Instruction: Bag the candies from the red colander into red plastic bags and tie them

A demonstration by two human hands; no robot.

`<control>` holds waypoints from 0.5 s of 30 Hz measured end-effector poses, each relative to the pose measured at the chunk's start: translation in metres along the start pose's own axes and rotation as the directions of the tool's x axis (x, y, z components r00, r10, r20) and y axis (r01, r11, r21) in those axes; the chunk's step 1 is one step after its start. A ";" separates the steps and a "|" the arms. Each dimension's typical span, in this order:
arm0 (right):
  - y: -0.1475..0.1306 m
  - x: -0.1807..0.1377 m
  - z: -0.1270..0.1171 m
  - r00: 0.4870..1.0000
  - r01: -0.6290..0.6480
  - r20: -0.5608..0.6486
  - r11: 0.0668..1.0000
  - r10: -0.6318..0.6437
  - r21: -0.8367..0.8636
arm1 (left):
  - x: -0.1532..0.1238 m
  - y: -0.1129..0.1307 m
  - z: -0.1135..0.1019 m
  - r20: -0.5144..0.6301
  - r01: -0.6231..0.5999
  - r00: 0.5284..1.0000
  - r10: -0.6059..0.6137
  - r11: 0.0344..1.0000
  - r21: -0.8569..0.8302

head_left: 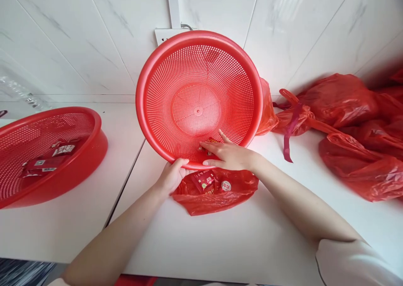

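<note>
A round red mesh basket (176,51) is tipped up toward me on the white table (220,244), its low rim over a small open red plastic bag (217,196). My left hand (171,175) grips the basket's bottom rim from below. My right hand (228,154) reaches over the rim into the basket, fingers on small red packets (206,147) lying at the low edge. Inside the bag lie a red packet (204,180) and a small round white sweet (225,186).
A second red mesh basket (82,152) at the left holds several red packets (47,160). Tied red plastic bags (352,131) are heaped at the right against the white marble wall. A socket plate (163,34) shows behind the tilted basket. A seam divides the two tabletops.
</note>
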State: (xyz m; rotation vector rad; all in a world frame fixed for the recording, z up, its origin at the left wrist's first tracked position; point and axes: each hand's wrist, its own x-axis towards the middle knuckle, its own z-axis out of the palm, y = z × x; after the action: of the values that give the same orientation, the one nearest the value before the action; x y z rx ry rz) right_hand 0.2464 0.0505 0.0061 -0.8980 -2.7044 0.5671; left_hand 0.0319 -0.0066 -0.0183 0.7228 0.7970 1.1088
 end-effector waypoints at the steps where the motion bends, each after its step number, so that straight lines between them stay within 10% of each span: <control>1: -0.002 0.000 -0.003 0.999 0.035 -0.009 0.999 -0.035 0.019 | 0.000 0.001 0.000 -0.005 0.008 1.000 -0.008 1.000 -0.004; 10: -0.008 0.006 -0.006 0.962 0.152 -0.262 0.946 -0.075 0.286 | 0.002 0.006 -0.001 -0.001 -0.013 1.000 0.013 1.000 0.025; 15: -0.022 -0.002 -0.018 0.977 0.186 -0.176 0.890 -0.122 0.415 | 0.000 0.009 0.001 -0.011 0.046 0.999 -0.046 0.999 0.009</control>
State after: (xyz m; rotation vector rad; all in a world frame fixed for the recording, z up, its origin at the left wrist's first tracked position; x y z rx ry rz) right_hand 0.2430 0.0385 0.0315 -0.5733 -2.3495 0.9721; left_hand 0.0282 -0.0039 -0.0100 0.7032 0.8243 1.0687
